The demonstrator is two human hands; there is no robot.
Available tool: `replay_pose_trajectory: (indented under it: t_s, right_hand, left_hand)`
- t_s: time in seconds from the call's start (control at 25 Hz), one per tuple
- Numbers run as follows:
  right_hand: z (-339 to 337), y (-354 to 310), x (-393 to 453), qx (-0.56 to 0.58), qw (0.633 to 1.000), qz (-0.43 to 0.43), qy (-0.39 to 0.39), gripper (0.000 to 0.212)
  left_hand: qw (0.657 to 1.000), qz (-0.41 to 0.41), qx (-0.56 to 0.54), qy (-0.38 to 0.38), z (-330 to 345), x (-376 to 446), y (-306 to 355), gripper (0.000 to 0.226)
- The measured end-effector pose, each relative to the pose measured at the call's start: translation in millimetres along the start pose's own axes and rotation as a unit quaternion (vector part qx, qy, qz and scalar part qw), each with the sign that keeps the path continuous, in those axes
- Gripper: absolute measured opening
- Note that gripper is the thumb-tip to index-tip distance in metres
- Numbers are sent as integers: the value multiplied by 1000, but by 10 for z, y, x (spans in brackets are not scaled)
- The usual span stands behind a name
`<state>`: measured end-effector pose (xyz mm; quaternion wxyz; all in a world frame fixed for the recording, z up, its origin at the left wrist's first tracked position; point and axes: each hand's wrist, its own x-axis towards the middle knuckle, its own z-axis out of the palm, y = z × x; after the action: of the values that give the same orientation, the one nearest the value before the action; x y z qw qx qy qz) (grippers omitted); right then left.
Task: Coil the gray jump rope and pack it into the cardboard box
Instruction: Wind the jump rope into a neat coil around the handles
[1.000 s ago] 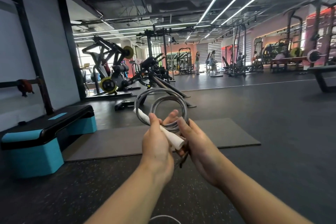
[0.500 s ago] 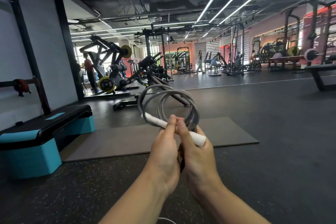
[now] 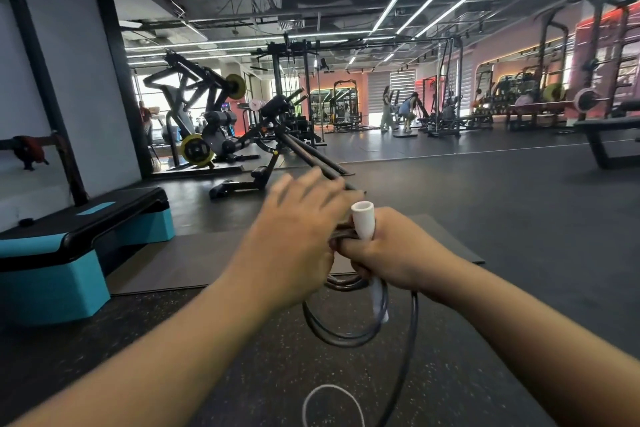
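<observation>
The gray jump rope (image 3: 349, 333) hangs in loops below my hands, with one strand trailing down to the bottom edge. Its white handle (image 3: 363, 222) sticks up out of my right hand (image 3: 391, 258), which is closed around the handle and the bundled strands. My left hand (image 3: 294, 236) lies over the bundle from the left, its fingers spread and blurred; the bundle under it is hidden. A second, blurred whitish handle (image 3: 378, 302) hangs under my right hand. No cardboard box shows in this view.
A teal and black aerobic step (image 3: 69, 253) stands at the left. A gray floor mat (image 3: 194, 260) lies ahead. Weight machines (image 3: 207, 128) stand behind it, a bench (image 3: 609, 139) at the right. A thin white loop (image 3: 332, 406) shows at the bottom edge. People stand far back.
The coil that stood up above my hands now hangs below them. The white handle turned from lying across to pointing up. My left hand's fingers have spread and moved forward over the bundle.
</observation>
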<state>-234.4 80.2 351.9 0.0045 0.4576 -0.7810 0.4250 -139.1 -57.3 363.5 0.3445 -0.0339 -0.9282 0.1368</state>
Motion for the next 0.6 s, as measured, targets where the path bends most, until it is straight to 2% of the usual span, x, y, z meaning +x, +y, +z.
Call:
replay_pose_trajectory:
  t_s: [0.08,0.12,0.24,0.32,0.36,0.4,0.44,0.48,0.52,0.56,0.6]
  right_hand:
    - [-41,-20,-5,7,999,1,-31,13]
    - [-83,-38,-20,29,998,13,-53,16]
    - [-205,-44,-109,44,986,60,-148,28]
    - [-209,3,-141,28,978,79,-190,20]
    - [-180,9,-150,14,977,79,-198,19]
    - [-140,17,-144,-9,978,72,-194,19]
    - [-103,16,-137,-32,979,63,-191,15]
    - [-66,6,-129,-55,980,53,-184,10]
    - [-38,-5,-109,-65,981,50,-177,16]
    - [-17,-13,-101,-61,982,58,-167,25]
    - [-4,-4,-95,-54,983,74,-160,26]
  left_hand:
    - [988,3,-73,-138,24,78,-11,38]
    - [976,-15,-122,-181,51,89,-19,34]
    - [951,-72,-209,-216,87,41,-59,42]
    - [954,-79,-226,-183,25,-25,1,77]
    - [970,-44,-187,-150,5,-46,50,96]
    - [989,12,-105,-103,26,-56,97,107]
    - [996,71,-6,-51,72,-63,150,108]
    - [991,113,69,-8,117,-75,197,95]
    - [986,123,108,11,140,-93,223,72]
    - [984,120,129,21,169,-116,234,48]
    - [984,110,139,20,201,-146,235,34]
